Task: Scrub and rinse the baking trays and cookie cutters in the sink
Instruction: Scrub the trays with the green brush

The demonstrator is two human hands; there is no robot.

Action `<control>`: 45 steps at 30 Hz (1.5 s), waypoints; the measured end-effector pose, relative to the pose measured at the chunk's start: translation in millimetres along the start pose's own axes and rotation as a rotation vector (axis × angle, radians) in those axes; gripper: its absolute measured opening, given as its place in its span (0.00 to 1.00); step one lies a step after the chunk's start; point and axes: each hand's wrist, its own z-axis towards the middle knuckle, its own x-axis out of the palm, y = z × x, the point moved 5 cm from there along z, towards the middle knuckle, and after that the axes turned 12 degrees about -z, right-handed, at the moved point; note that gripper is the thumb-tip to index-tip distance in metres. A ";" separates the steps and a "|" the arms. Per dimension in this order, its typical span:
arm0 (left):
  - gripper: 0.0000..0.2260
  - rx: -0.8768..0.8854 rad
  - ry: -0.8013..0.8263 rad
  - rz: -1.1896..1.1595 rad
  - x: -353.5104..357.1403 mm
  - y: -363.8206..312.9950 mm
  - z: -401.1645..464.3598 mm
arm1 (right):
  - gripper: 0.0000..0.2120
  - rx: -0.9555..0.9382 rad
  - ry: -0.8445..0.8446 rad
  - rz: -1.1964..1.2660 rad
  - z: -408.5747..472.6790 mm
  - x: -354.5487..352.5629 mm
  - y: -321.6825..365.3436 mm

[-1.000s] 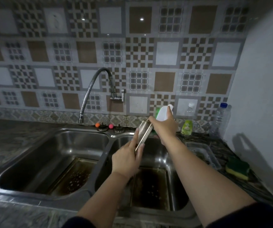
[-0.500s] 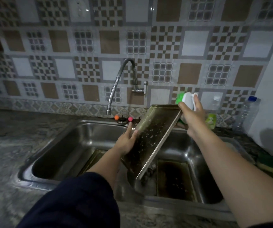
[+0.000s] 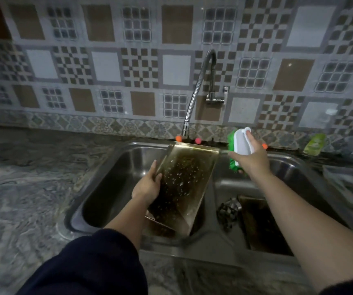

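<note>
Fingers [image 3: 154, 169] of the left hand [image 3: 148, 186] clamp the left rim of the tray [image 3: 184, 184], tilting it over the divider between the two bowls of the sink [image 3: 116, 167], likely so its wet, stained face meets the tap [image 3: 201, 86] and drains. The right hand [image 3: 251, 156], just beyond the tray's far right corner, is closed on a brush [image 3: 242, 143], held clear, probably to let water run. Cutters [image 3: 227, 211] lie in the right bowl beside another tray [image 3: 262, 226].
</note>
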 end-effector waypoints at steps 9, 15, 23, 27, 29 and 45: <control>0.34 -0.256 0.262 0.058 13.6 84.7 31.6 | 0.39 0.058 0.044 -0.165 -20.7 55.1 -29.8; 0.42 -0.373 0.370 0.078 40.9 126.0 52.2 | 0.38 0.046 0.031 -0.189 -16.5 58.3 -40.6; 0.47 -0.511 0.474 0.153 58.4 144.9 52.7 | 0.38 0.062 0.040 -0.192 -17.4 64.9 -48.4; 0.45 -0.514 0.487 0.179 56.5 141.9 49.5 | 0.37 0.065 0.054 -0.223 -20.8 67.6 -54.0; 0.42 -0.491 0.470 0.217 53.8 135.6 48.9 | 0.37 0.074 0.059 -0.232 -20.9 66.4 -54.1; 0.21 -0.181 0.161 0.380 43.8 0.1 42.8 | 0.37 0.122 0.052 -0.282 -24.5 29.6 -73.6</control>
